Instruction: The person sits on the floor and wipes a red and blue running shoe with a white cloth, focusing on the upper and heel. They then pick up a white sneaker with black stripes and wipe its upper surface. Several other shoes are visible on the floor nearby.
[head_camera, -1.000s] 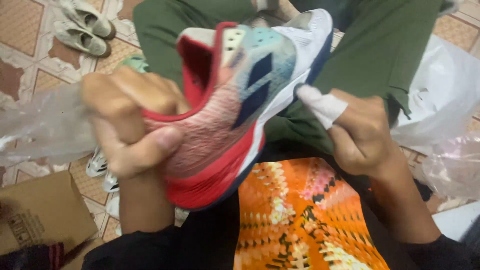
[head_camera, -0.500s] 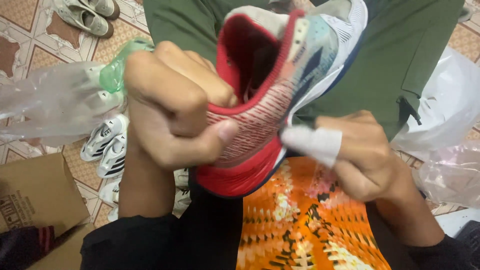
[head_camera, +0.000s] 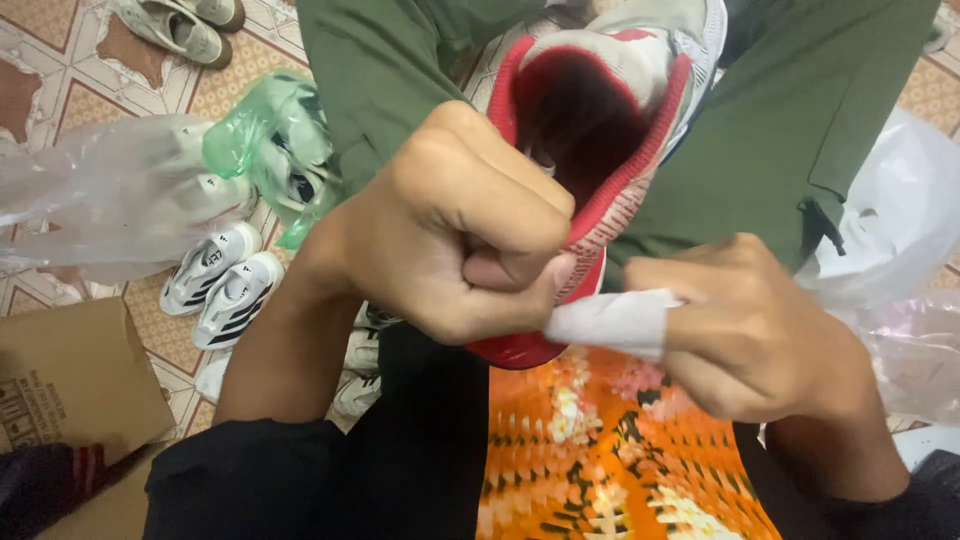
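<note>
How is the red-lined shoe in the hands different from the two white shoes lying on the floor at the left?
The red-lined shoe is held up by the left hand and right hand, opening toward the camera; the white shoes rest flat on the tiled floor. The held shoe is red and multicoloured; the pair is white with dark stripes. All are sports shoes.

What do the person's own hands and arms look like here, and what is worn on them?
Both hands are bare, with no gloves, rings or watch in view. The right hand has a white wrap, like a bandage or tape, around its forefinger. The left hand has no wrap. Both forearms are bare, with black sleeves pushed up near the elbows.
</note>
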